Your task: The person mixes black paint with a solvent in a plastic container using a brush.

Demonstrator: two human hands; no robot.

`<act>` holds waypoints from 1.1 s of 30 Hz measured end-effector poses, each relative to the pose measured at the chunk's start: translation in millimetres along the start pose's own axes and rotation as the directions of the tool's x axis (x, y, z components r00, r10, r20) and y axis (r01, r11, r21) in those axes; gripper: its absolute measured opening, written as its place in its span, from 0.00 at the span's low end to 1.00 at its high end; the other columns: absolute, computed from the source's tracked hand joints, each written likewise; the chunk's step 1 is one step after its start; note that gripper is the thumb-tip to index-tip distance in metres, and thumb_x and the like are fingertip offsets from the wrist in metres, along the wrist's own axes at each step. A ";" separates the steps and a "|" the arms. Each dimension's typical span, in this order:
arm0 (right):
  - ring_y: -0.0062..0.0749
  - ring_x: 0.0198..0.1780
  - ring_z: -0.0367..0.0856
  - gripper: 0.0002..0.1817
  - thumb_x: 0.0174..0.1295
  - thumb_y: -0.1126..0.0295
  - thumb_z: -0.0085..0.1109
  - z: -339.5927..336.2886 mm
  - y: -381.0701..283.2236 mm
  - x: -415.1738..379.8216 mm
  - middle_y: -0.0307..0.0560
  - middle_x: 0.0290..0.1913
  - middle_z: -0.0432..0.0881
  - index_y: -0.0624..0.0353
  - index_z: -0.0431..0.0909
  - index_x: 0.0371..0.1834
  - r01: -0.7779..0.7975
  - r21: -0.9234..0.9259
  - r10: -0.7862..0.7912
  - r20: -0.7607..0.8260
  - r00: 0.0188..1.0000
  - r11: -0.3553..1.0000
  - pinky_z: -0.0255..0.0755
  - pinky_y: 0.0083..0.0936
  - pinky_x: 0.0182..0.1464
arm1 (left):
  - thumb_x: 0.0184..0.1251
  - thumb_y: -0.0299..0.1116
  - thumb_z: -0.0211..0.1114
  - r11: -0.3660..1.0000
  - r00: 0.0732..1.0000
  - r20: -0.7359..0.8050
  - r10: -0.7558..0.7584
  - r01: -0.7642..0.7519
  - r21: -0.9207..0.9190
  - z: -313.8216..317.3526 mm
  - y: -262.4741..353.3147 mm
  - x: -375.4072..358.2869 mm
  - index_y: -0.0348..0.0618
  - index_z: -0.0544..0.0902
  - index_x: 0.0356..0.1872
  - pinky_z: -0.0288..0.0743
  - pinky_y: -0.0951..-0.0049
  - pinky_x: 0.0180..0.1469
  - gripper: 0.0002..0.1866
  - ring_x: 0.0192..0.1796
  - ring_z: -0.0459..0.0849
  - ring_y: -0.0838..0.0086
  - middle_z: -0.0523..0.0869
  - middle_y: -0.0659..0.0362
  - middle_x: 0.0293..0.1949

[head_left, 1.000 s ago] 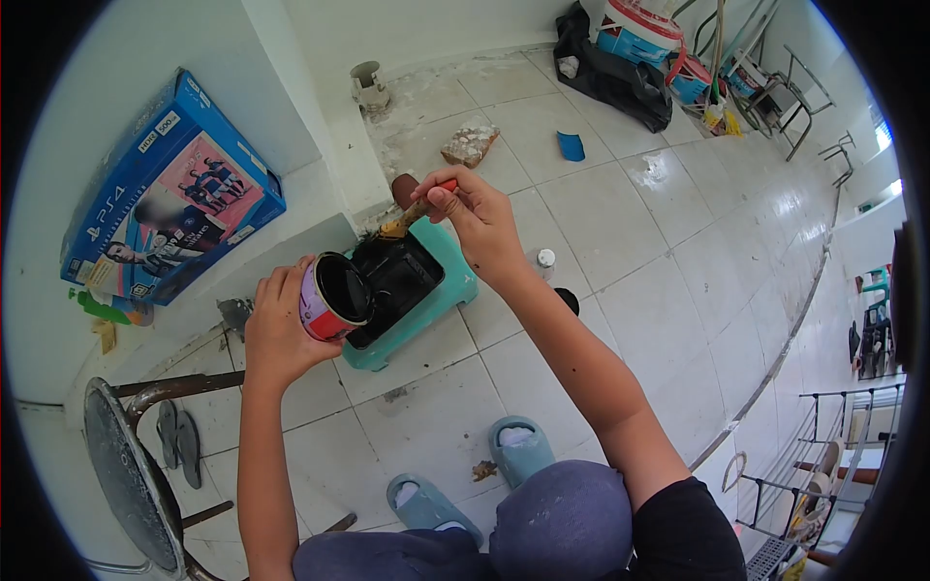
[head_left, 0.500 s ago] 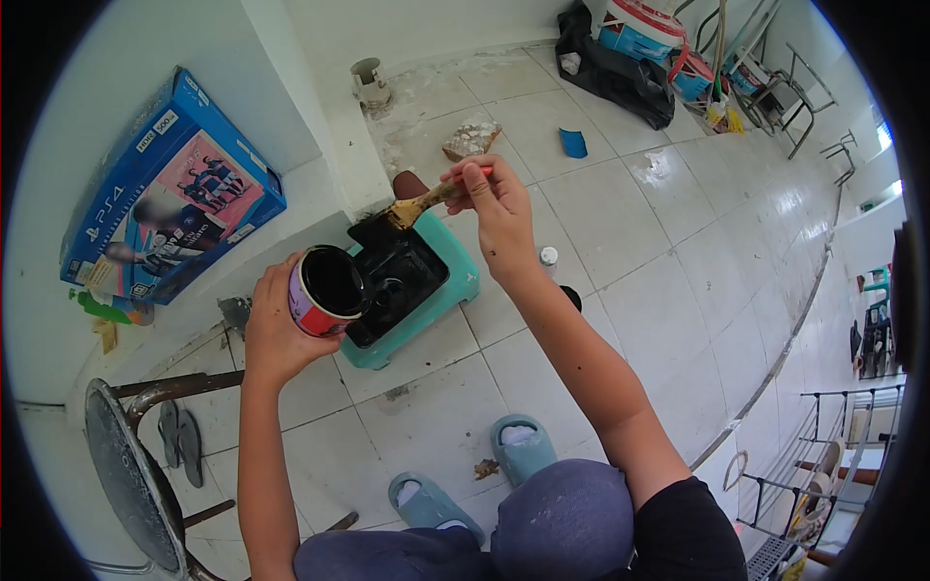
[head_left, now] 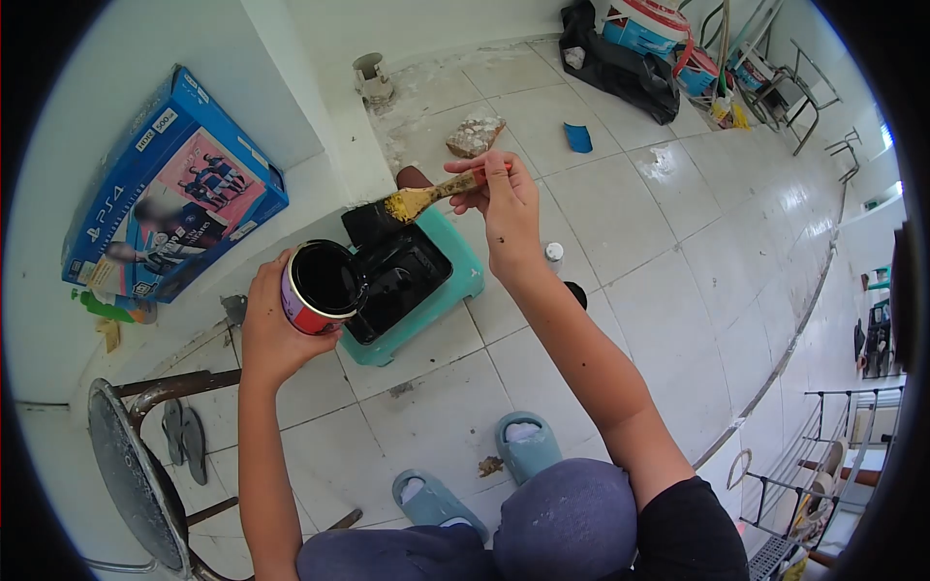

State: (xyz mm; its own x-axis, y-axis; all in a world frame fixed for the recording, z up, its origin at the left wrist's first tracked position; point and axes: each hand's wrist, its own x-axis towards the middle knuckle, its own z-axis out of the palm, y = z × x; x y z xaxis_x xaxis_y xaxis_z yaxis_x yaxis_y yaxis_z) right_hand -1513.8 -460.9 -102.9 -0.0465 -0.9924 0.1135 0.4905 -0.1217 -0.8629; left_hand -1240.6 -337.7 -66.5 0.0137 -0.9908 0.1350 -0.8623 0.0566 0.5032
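Left hand (head_left: pixel 276 329), left of centre in the frame, wrapped around a small paint can (head_left: pixel 318 288), fingers closed on its side, can tipped so its black-coated mouth faced right. Right hand (head_left: pixel 504 208), just above centre, pinched shut on the handle of a paintbrush (head_left: pixel 417 201); bristles black with paint, pointing left and down. Brush head over the far edge of a teal stool (head_left: pixel 455 281), its top already painted black and glossy; whether bristles touched the surface, impossible to tell. Can held just beside the stool's near left corner, above the white tiled floor (head_left: pixel 620 223).

Elsewhere: blue game-console box (head_left: pixel 170 194) on a ledge at upper left. Small white-capped bottle (head_left: pixel 553 255) on the floor right of the stool, near the right forearm. Pair of teal slippers (head_left: pixel 475 474) at lower centre. Rusted metal chair (head_left: pixel 136 465) at lower left.
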 end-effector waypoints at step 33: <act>0.24 0.24 0.78 0.20 0.81 0.54 0.47 10.7 -4.3 -10.0 0.51 0.37 0.85 0.58 0.75 0.36 -0.098 -0.069 0.105 0.107 0.989 0.993 0.69 0.20 0.27 | 0.27 0.34 0.84 0.992 1.000 -0.018 -0.005 0.007 0.126 -5.2 14.8 3.0 0.50 0.69 0.71 0.73 0.57 0.70 0.57 0.66 0.77 0.55 0.77 0.55 0.63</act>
State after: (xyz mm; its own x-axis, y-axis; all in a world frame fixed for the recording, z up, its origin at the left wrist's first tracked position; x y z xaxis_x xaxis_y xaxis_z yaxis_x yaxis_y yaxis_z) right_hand -1506.1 -450.3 -95.0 0.0984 -0.9924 0.0737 0.4316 -0.0242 -0.9018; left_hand -1250.7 -339.3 -54.3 0.0271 -0.9886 0.1481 -0.9192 0.0335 0.3924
